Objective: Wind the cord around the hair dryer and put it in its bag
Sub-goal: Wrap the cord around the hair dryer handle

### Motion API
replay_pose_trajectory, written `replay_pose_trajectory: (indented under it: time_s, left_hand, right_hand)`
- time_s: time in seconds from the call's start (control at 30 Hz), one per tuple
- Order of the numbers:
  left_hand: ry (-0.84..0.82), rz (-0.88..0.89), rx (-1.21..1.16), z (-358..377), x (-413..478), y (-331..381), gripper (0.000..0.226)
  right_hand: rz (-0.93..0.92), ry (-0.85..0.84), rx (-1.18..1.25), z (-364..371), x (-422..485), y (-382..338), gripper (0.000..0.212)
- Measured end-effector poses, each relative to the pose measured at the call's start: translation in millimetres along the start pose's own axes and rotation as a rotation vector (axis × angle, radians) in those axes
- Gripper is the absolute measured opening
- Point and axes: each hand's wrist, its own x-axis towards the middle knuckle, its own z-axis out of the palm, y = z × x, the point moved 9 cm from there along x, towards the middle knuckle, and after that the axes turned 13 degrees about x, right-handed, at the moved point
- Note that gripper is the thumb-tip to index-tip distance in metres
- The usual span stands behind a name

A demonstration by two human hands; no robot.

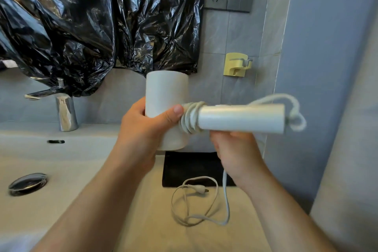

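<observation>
The left hand [143, 129] had its grip clamped round the barrel [166, 88] of the dryer [196, 115], held above the tabletop [143, 221] with the handle [241, 118] pointing right. Several turns of cord [191, 121] sat where handle met barrel. The right hand [239, 149] lay under the handle, fingers hidden, so I could not tell its grip. Cord dropped from beneath it to slack loops and the plug [199, 188] by the black bag [184, 168]. The dryer looked light, rigid and smooth. The cord looked limp, best pinched close to the handle.

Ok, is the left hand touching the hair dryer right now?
Touching. The head view shows the left hand wrapped round the hair dryer barrel, with the thumb lying across its front beside the turns of cord.
</observation>
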Motion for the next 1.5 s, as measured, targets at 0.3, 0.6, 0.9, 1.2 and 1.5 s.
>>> replay_pose_trajectory:
  time_s: [0.3,0.6,0.9,1.2,1.5]
  left_hand:
    - [0.320,0.012,0.370,-13.8,-12.6,3.7,0.063]
    - [0.265,-0.054,0.502,-14.4,-5.5,6.1,0.092]
    - [0.159,-0.058,0.376,-15.0,1.3,0.2,0.087]
    - [0.410,0.087,0.660,-28.7,-16.8,31.3,0.097]
    - [0.371,0.146,0.993,-8.9,-23.4,45.0,0.115]
  right_hand:
    - [0.014,-0.102,0.045,13.1,-1.8,-0.6,0.038]
    - [-0.048,-0.115,-0.006,16.7,-5.4,-4.3,0.029]
    - [-0.030,-0.213,-0.202,21.3,-6.6,-3.9,0.015]
    - [0.352,-0.348,-0.165,31.9,-23.0,5.3,0.017]
    - [-0.157,-0.008,-1.149,17.1,-20.5,-38.4,0.015]
